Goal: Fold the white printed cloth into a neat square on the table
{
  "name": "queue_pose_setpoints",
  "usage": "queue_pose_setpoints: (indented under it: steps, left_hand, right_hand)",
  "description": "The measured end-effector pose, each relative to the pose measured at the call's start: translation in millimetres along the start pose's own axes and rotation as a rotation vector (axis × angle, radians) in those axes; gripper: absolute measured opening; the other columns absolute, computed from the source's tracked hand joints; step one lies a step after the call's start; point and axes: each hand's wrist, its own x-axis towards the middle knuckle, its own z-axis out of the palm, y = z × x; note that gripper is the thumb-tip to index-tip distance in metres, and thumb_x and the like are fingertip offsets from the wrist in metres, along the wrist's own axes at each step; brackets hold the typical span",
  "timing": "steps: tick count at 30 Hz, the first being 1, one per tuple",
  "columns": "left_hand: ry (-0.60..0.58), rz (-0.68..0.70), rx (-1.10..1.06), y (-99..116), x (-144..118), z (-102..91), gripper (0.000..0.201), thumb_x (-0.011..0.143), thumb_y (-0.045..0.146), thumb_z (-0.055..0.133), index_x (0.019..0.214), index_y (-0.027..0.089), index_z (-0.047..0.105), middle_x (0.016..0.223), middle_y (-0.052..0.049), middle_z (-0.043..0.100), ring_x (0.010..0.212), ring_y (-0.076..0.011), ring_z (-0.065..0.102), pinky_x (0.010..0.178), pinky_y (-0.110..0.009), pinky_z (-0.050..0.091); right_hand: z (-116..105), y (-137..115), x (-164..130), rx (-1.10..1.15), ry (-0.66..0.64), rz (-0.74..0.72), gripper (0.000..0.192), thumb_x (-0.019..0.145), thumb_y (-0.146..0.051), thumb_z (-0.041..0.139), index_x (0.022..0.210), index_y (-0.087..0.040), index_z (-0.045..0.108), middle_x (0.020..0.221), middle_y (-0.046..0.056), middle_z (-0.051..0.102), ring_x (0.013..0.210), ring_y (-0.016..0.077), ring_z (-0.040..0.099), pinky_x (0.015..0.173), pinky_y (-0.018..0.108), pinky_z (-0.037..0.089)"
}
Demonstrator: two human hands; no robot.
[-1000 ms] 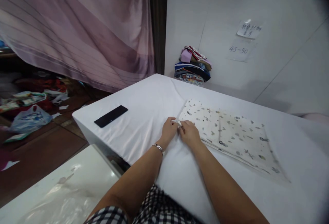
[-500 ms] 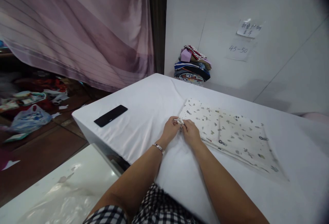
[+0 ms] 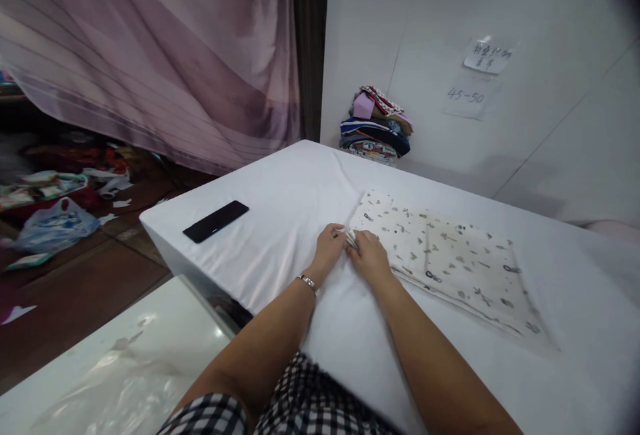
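A folded off-white cloth (image 3: 450, 262) with small leaf and insect prints lies flat on the white-covered table. Its near left corner is bunched between my two hands. My right hand (image 3: 371, 256) is closed around that corner, with a bit of the fabric showing at the thumb and fingers. Close beside it, my left hand (image 3: 329, 248) pinches at the corner's tip; its fingertips are partly hidden. A bracelet (image 3: 308, 282) circles the left wrist.
A black phone-like slab (image 3: 216, 222) lies on the white table cover (image 3: 280, 188) to the left. Folded clothes (image 3: 376, 125) are stacked by the wall at the back. A pale surface with clear plastic (image 3: 125, 388) stands front left. Bags and scraps (image 3: 57, 225) litter the floor.
My fingers have shifted a little at the cloth's corner: the right hand now wraps more of it, and the left hand has drawn slightly left. The cloth's main part has stayed put.
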Motion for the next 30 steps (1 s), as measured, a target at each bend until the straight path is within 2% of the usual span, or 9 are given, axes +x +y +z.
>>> queue_pose_setpoints:
  steps: [4, 7, 9, 13, 16, 20, 23, 26, 30]
  left_hand:
    - [0.067, 0.132, 0.356, 7, -4, -7.5, 0.021, 0.078, 0.02, 0.048, 0.096, 0.02, 0.059, 0.08, -0.002, 0.066, 0.073, -0.015, 0.059, 0.068, -0.027, 0.043]
    - [0.071, 0.176, 0.694, 11, -9, -8.4, 0.015, 0.077, 0.031, 0.055, 0.081, 0.019, 0.064, 0.089, -0.007, 0.064, 0.091, -0.0217, 0.055, 0.079, -0.032, 0.041]
    - [0.04, 0.184, 0.757, 10, -12, -5.2, 0.019, 0.073, 0.037, 0.061, 0.069, 0.018, 0.063, 0.087, -0.009, 0.062, 0.095, -0.0248, 0.053, 0.084, -0.034, 0.039]
    - [0.05, 0.237, 0.677, 5, -12, 3.6, 0.018, 0.065, 0.031, 0.07, 0.06, 0.018, 0.058, 0.078, -0.008, 0.059, 0.091, -0.0266, 0.053, 0.084, -0.036, 0.038]
    - [0.029, 0.229, 0.645, 4, -9, 5.2, 0.017, 0.065, 0.021, 0.067, 0.056, 0.019, 0.053, 0.071, -0.005, 0.057, 0.083, -0.0232, 0.055, 0.078, -0.032, 0.039]
    - [0.053, 0.098, 0.494, 6, -5, 0.1, 0.015, 0.07, 0.02, 0.06, 0.06, 0.02, 0.049, 0.06, 0.001, 0.054, 0.061, -0.0151, 0.051, 0.061, -0.026, 0.038]
    - [0.057, -0.04, 0.219, 8, -3, -1.9, 0.013, 0.069, 0.017, 0.058, 0.061, 0.019, 0.048, 0.056, 0.004, 0.053, 0.053, -0.0118, 0.049, 0.052, -0.022, 0.035]
    - [-0.005, -0.154, 0.013, 8, -2, 0.0, 0.012, 0.068, 0.014, 0.057, 0.064, 0.019, 0.047, 0.052, 0.005, 0.052, 0.048, -0.0101, 0.051, 0.048, -0.021, 0.037]
    - [-0.04, -0.181, -0.079, 7, -1, 2.9, 0.008, 0.071, 0.013, 0.055, 0.073, 0.017, 0.049, 0.057, 0.003, 0.057, 0.052, -0.0106, 0.057, 0.052, -0.021, 0.044]
  right_hand:
    - [5, 12, 1, 0.222, 0.12, 0.09, 0.024, 0.086, -0.024, 0.042, 0.103, -0.02, 0.059, 0.092, 0.006, 0.06, 0.088, 0.019, 0.053, 0.077, 0.03, 0.042]
    - [8, 16, 1, 0.305, 0.195, 0.106, 0.027, 0.085, -0.027, 0.043, 0.104, -0.018, 0.06, 0.094, 0.006, 0.061, 0.088, 0.0194, 0.055, 0.079, 0.032, 0.044]
    - [9, 16, 1, 0.317, 0.216, 0.114, 0.03, 0.085, -0.028, 0.043, 0.108, -0.017, 0.059, 0.097, 0.008, 0.061, 0.09, 0.02, 0.055, 0.081, 0.033, 0.044]
    - [9, 13, -1, 0.328, 0.21, 0.128, 0.035, 0.084, -0.027, 0.044, 0.116, -0.018, 0.057, 0.104, 0.008, 0.062, 0.097, 0.0201, 0.056, 0.087, 0.035, 0.044]
    - [8, 12, -1, 0.324, 0.208, 0.12, 0.037, 0.083, -0.026, 0.045, 0.119, -0.02, 0.055, 0.108, 0.007, 0.062, 0.102, 0.0203, 0.055, 0.092, 0.036, 0.043]
    - [7, 11, -2, 0.285, 0.233, 0.1, 0.036, 0.084, -0.026, 0.045, 0.119, -0.019, 0.054, 0.109, 0.008, 0.062, 0.102, 0.02, 0.055, 0.091, 0.036, 0.043]
    - [8, 9, -2, 0.243, 0.228, 0.066, 0.033, 0.086, -0.026, 0.043, 0.115, -0.017, 0.056, 0.106, 0.009, 0.062, 0.1, 0.0199, 0.055, 0.09, 0.034, 0.043]
    - [11, 9, -2, 0.179, 0.173, 0.058, 0.032, 0.086, -0.026, 0.043, 0.112, -0.016, 0.057, 0.105, 0.009, 0.062, 0.099, 0.0208, 0.055, 0.088, 0.035, 0.043]
    - [15, 10, -2, 0.146, 0.15, 0.066, 0.031, 0.086, -0.026, 0.044, 0.112, -0.018, 0.058, 0.106, 0.009, 0.062, 0.099, 0.0209, 0.055, 0.088, 0.035, 0.043]
